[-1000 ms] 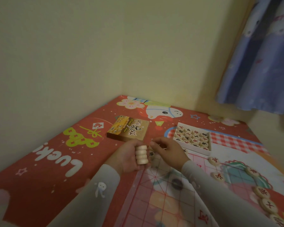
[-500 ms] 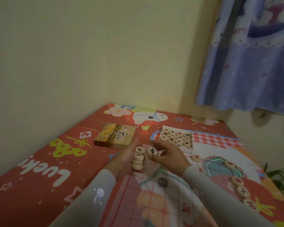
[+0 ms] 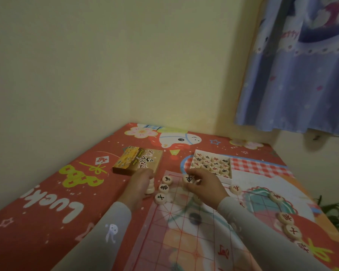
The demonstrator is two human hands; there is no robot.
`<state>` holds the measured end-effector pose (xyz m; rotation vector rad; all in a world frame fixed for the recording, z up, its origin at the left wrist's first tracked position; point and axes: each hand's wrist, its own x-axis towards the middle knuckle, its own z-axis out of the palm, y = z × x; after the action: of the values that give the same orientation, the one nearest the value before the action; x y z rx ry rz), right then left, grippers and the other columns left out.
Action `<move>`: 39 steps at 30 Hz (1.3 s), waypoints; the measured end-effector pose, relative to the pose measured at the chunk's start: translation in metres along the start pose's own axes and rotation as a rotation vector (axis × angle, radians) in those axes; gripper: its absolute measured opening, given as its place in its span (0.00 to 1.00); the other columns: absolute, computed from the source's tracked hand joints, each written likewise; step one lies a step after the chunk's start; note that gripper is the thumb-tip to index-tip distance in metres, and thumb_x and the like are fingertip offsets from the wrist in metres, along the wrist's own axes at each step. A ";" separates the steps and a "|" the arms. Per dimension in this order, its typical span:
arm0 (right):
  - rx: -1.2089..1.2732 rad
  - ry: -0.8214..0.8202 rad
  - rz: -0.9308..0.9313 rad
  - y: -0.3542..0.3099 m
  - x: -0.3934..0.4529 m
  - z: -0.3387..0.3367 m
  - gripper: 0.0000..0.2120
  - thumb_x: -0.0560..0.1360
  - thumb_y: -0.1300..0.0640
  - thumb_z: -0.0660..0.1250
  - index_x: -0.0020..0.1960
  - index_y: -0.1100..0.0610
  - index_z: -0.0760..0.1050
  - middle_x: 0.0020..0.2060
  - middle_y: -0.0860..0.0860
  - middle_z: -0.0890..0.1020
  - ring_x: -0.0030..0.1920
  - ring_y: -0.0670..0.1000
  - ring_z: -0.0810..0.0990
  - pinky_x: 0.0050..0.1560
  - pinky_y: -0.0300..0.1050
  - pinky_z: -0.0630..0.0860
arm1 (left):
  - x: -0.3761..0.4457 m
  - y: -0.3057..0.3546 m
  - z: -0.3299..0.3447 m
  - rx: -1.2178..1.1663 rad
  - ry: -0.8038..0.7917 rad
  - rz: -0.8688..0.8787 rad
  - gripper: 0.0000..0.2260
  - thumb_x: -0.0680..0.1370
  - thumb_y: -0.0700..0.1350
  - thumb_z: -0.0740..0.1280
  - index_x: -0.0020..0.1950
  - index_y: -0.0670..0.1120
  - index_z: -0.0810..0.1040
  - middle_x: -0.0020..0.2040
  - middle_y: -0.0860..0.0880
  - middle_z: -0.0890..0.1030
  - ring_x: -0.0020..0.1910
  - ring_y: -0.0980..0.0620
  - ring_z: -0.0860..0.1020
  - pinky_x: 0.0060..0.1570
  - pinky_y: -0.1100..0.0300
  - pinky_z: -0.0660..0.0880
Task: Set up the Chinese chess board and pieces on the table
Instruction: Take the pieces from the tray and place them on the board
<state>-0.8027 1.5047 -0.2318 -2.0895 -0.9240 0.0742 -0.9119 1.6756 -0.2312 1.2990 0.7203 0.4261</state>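
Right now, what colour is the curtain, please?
Blue with small pink flecks; the curtain shows in the head view.

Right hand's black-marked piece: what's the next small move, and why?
Probably lower it onto the far corner of the board. The right hand pinches the piece just above that corner, and three pieces already lie in a line along the same edge. The left hand holds a stack in reserve.
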 end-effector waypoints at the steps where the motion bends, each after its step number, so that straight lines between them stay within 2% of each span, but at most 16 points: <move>1: -0.030 -0.010 0.007 0.002 0.005 0.003 0.19 0.72 0.54 0.71 0.62 0.52 0.77 0.53 0.46 0.79 0.52 0.45 0.77 0.54 0.38 0.73 | 0.002 0.000 -0.003 0.011 0.006 0.003 0.06 0.77 0.38 0.59 0.44 0.45 0.74 0.25 0.51 0.68 0.24 0.51 0.65 0.38 0.57 0.68; 3: -0.078 -0.030 0.014 0.003 0.017 0.011 0.18 0.72 0.55 0.70 0.62 0.53 0.77 0.54 0.48 0.79 0.52 0.47 0.77 0.54 0.39 0.73 | 0.005 -0.002 -0.008 0.020 -0.008 0.007 0.06 0.76 0.37 0.60 0.43 0.45 0.75 0.26 0.50 0.69 0.26 0.52 0.65 0.36 0.58 0.67; 6: -0.102 -0.065 0.026 0.005 0.038 0.026 0.15 0.73 0.57 0.69 0.60 0.52 0.76 0.52 0.46 0.79 0.51 0.47 0.77 0.55 0.42 0.75 | 0.014 -0.004 -0.017 0.022 0.017 0.008 0.12 0.76 0.34 0.58 0.38 0.46 0.76 0.34 0.46 0.69 0.35 0.49 0.68 0.37 0.57 0.70; 8: -0.129 -0.090 0.048 0.006 0.051 0.031 0.12 0.73 0.57 0.69 0.56 0.53 0.76 0.48 0.45 0.79 0.50 0.48 0.77 0.53 0.42 0.75 | 0.020 -0.005 -0.021 0.018 0.040 -0.012 0.12 0.76 0.34 0.56 0.44 0.44 0.78 0.36 0.46 0.70 0.39 0.47 0.71 0.34 0.59 0.76; 10: -0.183 -0.111 0.075 0.010 0.067 0.039 0.08 0.73 0.55 0.68 0.51 0.54 0.76 0.45 0.47 0.80 0.47 0.50 0.78 0.48 0.44 0.75 | 0.029 -0.006 -0.026 0.024 0.062 -0.037 0.11 0.76 0.34 0.56 0.53 0.43 0.76 0.38 0.46 0.72 0.39 0.46 0.74 0.28 0.60 0.77; 12: -0.204 -0.118 0.103 0.015 0.080 0.045 0.06 0.73 0.53 0.69 0.46 0.54 0.76 0.42 0.49 0.80 0.44 0.51 0.78 0.44 0.45 0.75 | 0.037 -0.007 -0.029 0.020 0.078 -0.051 0.12 0.76 0.35 0.57 0.56 0.43 0.75 0.42 0.45 0.74 0.38 0.46 0.76 0.33 0.55 0.80; 14: -0.206 -0.128 0.109 0.020 0.090 0.051 0.06 0.73 0.52 0.69 0.43 0.54 0.75 0.40 0.49 0.80 0.42 0.51 0.78 0.40 0.43 0.74 | 0.044 -0.009 -0.032 0.001 0.078 -0.067 0.12 0.76 0.35 0.58 0.57 0.43 0.75 0.46 0.43 0.75 0.38 0.47 0.77 0.41 0.49 0.80; 19: -0.220 -0.169 0.117 0.024 0.104 0.063 0.08 0.73 0.50 0.69 0.44 0.54 0.75 0.40 0.50 0.81 0.42 0.51 0.79 0.40 0.43 0.74 | 0.053 -0.013 -0.038 -0.010 0.073 -0.093 0.12 0.75 0.35 0.58 0.56 0.44 0.75 0.51 0.40 0.75 0.43 0.45 0.78 0.32 0.57 0.78; 22: -0.218 -0.184 0.111 0.025 0.106 0.067 0.10 0.74 0.48 0.69 0.44 0.54 0.76 0.39 0.49 0.81 0.41 0.50 0.78 0.38 0.41 0.72 | 0.055 -0.014 -0.039 -0.012 0.080 -0.110 0.12 0.75 0.35 0.59 0.55 0.45 0.76 0.54 0.38 0.76 0.46 0.43 0.78 0.33 0.56 0.79; 26: -0.263 -0.208 0.099 0.027 0.107 0.066 0.14 0.77 0.48 0.63 0.36 0.53 0.70 0.31 0.49 0.75 0.33 0.48 0.72 0.32 0.41 0.66 | 0.056 -0.017 -0.041 0.005 0.070 -0.098 0.11 0.75 0.36 0.59 0.54 0.44 0.76 0.53 0.39 0.76 0.46 0.44 0.77 0.40 0.52 0.81; 30: -0.245 -0.196 0.088 0.025 0.104 0.063 0.12 0.77 0.51 0.62 0.44 0.58 0.78 0.38 0.54 0.81 0.41 0.54 0.79 0.41 0.45 0.73 | 0.052 -0.016 -0.039 0.045 0.072 -0.084 0.09 0.75 0.37 0.60 0.51 0.46 0.76 0.50 0.40 0.77 0.44 0.44 0.78 0.49 0.44 0.80; 33: -0.199 -0.167 0.065 0.024 0.099 0.063 0.11 0.75 0.48 0.66 0.45 0.56 0.79 0.40 0.51 0.81 0.42 0.51 0.79 0.43 0.45 0.75 | 0.044 -0.014 -0.037 0.039 0.075 -0.077 0.09 0.76 0.36 0.59 0.51 0.46 0.76 0.48 0.42 0.76 0.40 0.46 0.77 0.42 0.49 0.79; 37: -0.285 -0.161 0.060 0.029 0.099 0.076 0.13 0.72 0.45 0.69 0.51 0.53 0.77 0.47 0.50 0.79 0.45 0.49 0.78 0.46 0.44 0.76 | 0.033 -0.011 -0.036 0.052 0.061 -0.078 0.10 0.77 0.36 0.59 0.53 0.46 0.76 0.50 0.43 0.76 0.42 0.47 0.77 0.39 0.53 0.79; 39: -0.347 -0.148 0.069 0.031 0.099 0.080 0.15 0.69 0.44 0.69 0.52 0.50 0.75 0.49 0.50 0.78 0.47 0.50 0.77 0.49 0.45 0.75 | 0.030 -0.009 -0.038 0.057 0.058 -0.077 0.10 0.77 0.37 0.59 0.54 0.45 0.76 0.49 0.43 0.77 0.40 0.47 0.77 0.41 0.51 0.79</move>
<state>-0.7405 1.6094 -0.2809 -2.4643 -1.0105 0.1124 -0.9174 1.7200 -0.2512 1.3120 0.8343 0.3843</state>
